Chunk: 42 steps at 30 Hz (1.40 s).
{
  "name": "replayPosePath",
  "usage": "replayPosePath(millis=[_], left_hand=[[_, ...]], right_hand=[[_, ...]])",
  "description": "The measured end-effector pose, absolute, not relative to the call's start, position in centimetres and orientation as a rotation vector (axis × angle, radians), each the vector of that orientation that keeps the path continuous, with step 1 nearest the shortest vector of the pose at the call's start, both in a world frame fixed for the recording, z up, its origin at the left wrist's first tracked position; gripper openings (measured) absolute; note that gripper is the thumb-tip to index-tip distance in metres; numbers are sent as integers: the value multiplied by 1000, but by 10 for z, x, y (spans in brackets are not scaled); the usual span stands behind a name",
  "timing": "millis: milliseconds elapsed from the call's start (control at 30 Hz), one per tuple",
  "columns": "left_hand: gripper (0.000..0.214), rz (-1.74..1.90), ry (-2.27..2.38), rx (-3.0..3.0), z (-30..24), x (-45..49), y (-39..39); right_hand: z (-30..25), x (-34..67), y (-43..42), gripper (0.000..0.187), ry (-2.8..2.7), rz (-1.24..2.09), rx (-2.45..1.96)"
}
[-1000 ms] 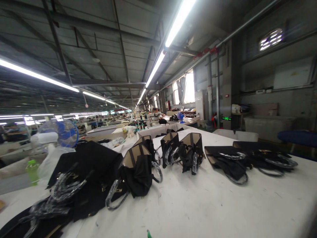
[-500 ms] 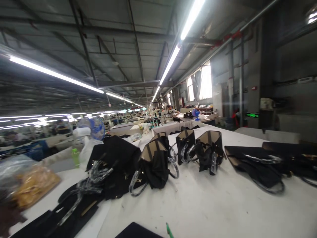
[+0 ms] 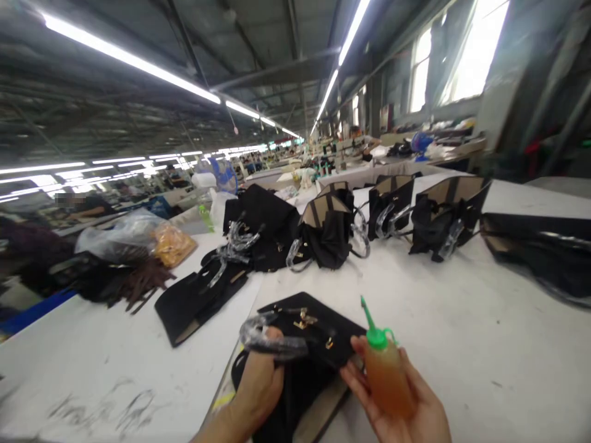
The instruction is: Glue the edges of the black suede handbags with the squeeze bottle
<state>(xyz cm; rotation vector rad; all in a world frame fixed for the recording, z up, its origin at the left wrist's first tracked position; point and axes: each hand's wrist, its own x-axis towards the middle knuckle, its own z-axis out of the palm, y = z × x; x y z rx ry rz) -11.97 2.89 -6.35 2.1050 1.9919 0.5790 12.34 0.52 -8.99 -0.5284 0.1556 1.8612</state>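
A black handbag (image 3: 318,335) with gold-coloured clasps lies in front of me on the white table. My left hand (image 3: 261,381) is closed around its handle (image 3: 277,344), which is wrapped in clear plastic. In my right hand (image 3: 410,400) stands a squeeze bottle (image 3: 390,375) of amber liquid, its green nozzle (image 3: 369,314) pointing up. The fingertips of that hand reach the right edge of the bag. Below the flap, part of the bag's beige inside shows.
Several black handbags (image 3: 327,231) with plastic-wrapped handles stand along the far side of the white table (image 3: 434,307). Another black piece (image 3: 545,252) lies at right. At left are an orange plastic-wrapped bundle (image 3: 173,243) and brown strips (image 3: 145,283). A blue fan (image 3: 224,175) stands beyond.
My view has tilted down and swung left. Both hands have come into sight, the left on the bag's handle and the right holding the bottle, where only a green tip showed before.
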Motion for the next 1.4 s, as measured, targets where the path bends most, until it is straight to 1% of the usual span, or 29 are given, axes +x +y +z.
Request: replayPosePath(millis=[33,67,133,200,300,400,567,700,733,767,800,867,900,1000,1067,1167,1300,1400], left_hand=[[19,580,1984,2074,-59,-121,35],[20,667,1948,1998,-52,-122,42],[11,819,1858,1915,-34,-120,57],[4,903,1790,1909,-15,-115,69],[6,895,1762,1899,9,-105,81],[17,819,1762,1848,23,-94,89],[48,547,1670,1728,40,-74,92],[67,247,1681,1951,46,-64,88],[68,187,1696,2031,46,-63,86],[62,153,1713,2107,46,-63,84],[51,151,1731,2171,45,-63,83],[22,241,1744,2252,44,-65,83],[17,311,1742,2264,44,-66,84],[15,437,1740,2239,46,-70,88],[14,443,1743,2206,47,-70,92],[20,412,1743,2178,48,-65,95],[31,364,1735,2186,49,-52,97],[32,347,1708,2194,52,-44,101]], right_hand=[[-88,127,7,37,272,1842,-506],[-85,132,9,34,364,1822,-506],[-79,143,13,32,436,1757,-534],[-76,153,16,34,434,1707,-559],[-78,164,18,38,362,1692,-559],[-81,166,19,40,218,1695,-537],[-79,160,20,42,-44,1708,-442],[-65,150,23,39,-35,1680,-373],[-61,147,24,39,-9,1658,-379],[-57,145,26,38,15,1638,-392],[-53,143,27,37,33,1623,-408],[-48,140,28,38,51,1608,-425],[-48,140,28,40,52,1607,-418],[-52,143,21,44,17,1688,-358],[-59,145,16,44,-31,1821,-338],[-67,146,10,45,-70,1979,-358],[-68,144,7,45,-77,2023,-391],[-69,143,8,41,-132,2052,-359]])
